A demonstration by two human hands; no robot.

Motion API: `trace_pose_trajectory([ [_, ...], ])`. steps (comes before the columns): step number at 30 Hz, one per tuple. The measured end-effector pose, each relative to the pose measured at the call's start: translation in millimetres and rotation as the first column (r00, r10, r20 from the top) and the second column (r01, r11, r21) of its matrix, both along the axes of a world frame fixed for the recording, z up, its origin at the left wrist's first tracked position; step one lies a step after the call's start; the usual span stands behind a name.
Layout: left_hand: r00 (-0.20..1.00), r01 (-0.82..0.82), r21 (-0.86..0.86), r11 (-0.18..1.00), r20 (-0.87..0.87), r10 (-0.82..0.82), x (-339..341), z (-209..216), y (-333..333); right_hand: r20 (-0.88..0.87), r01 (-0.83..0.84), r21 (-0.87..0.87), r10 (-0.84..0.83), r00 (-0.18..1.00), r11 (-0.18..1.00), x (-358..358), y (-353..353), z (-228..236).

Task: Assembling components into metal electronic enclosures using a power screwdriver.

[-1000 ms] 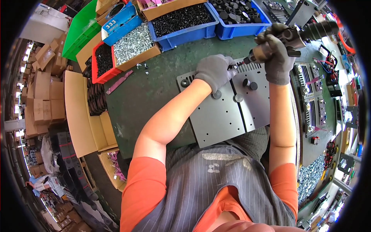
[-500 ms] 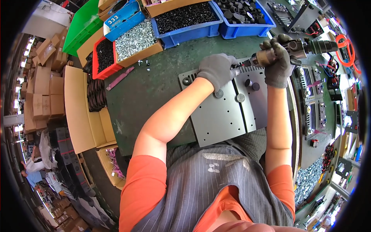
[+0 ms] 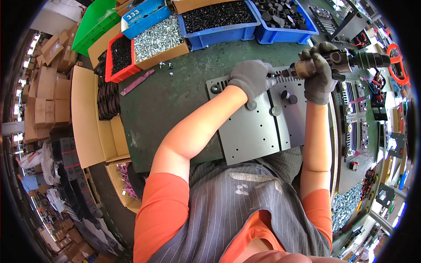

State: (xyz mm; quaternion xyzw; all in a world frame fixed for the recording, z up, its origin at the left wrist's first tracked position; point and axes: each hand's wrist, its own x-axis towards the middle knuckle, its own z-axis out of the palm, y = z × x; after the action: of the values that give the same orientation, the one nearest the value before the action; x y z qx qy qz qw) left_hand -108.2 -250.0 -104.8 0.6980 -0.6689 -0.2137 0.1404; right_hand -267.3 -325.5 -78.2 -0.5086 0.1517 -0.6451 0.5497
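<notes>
A grey metal plate [image 3: 258, 131] with holes and round black feet lies on the green bench in front of me. My left hand [image 3: 252, 78], in a grey glove, rests at the plate's far edge with its fingers pinched near the tip of a power screwdriver [image 3: 333, 62]. My right hand [image 3: 319, 72], also gloved, grips the screwdriver's body, which lies almost level and points left. What the left fingers pinch is too small to make out.
Bins line the far edge: a red bin [image 3: 117, 59] of black parts, a cardboard box [image 3: 158, 40] of silver screws, two blue bins [image 3: 221, 19] of black parts. Loose screws [image 3: 165, 65] lie on the bench. Finished metal units [image 3: 357, 118] stand right. Cardboard boxes [image 3: 92, 118] sit left.
The view has shifted slightly. Both hands stay at the plate's far edge, with the screwdriver tip kept at the left fingers.
</notes>
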Motion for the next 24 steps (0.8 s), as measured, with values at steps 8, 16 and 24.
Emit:
trace_pose_trajectory([
  [8, 1.0, 0.011, -0.006, 1.0, 0.005, -0.01, -0.9, 2.3, 0.4, -0.267, -0.062, -0.042, 0.049, 0.962, 0.997, 27.7, -5.0, 11.2],
  [16, 0.948, -0.105, -0.079, 0.991, -0.311, 0.075, 12.7, -8.0, 0.0, -0.319, -0.145, 0.056, 0.155, 0.935, 0.988, 32.9, -12.2, 9.5],
  [24, -0.18, -0.192, 0.359, 0.913, -0.928, 0.327, 52.3, -0.1, 66.4, -0.399, -0.166, 0.007, 0.155, 0.904, 0.986, 36.1, -16.9, 15.8],
])
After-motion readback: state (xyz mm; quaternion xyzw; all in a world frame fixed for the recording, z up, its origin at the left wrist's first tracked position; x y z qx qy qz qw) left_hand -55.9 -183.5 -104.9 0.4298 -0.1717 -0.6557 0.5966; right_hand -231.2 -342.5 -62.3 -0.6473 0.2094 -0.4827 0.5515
